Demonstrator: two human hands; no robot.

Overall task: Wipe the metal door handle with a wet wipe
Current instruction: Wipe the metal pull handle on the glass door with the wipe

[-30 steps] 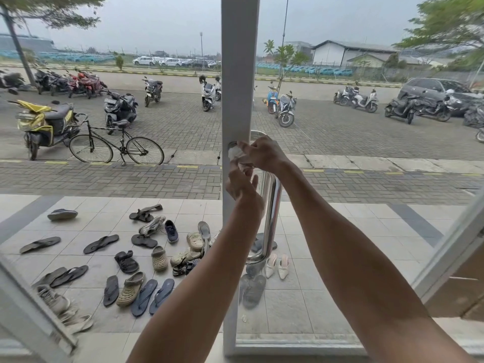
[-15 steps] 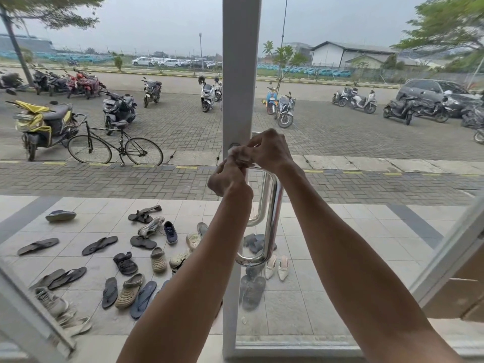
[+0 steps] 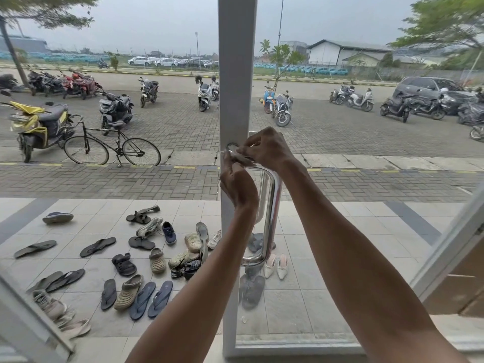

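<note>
A polished metal door handle [image 3: 269, 221], a vertical U-shaped bar, is fixed to the white door frame [image 3: 235, 74] of a glass door. Both hands meet at its upper bend. My right hand [image 3: 267, 149] pinches a small white wet wipe [image 3: 237, 158] from above, beside the handle's round top mount. My left hand [image 3: 237, 187] is just below, fingers curled up onto the same wipe. The handle's top bend is partly hidden by the hands.
The glass pane [image 3: 366, 231] stands right of the frame, with a second angled white frame [image 3: 445, 247] at the far right. Outside, several sandals and shoes [image 3: 146, 258] lie on the tiled porch, with a bicycle [image 3: 112, 148] and parked scooters beyond.
Both hands stay at the handle's top with the wipe. My left hand rose, closed toward the right hand, then dropped slightly below it. The view shifted a little.
</note>
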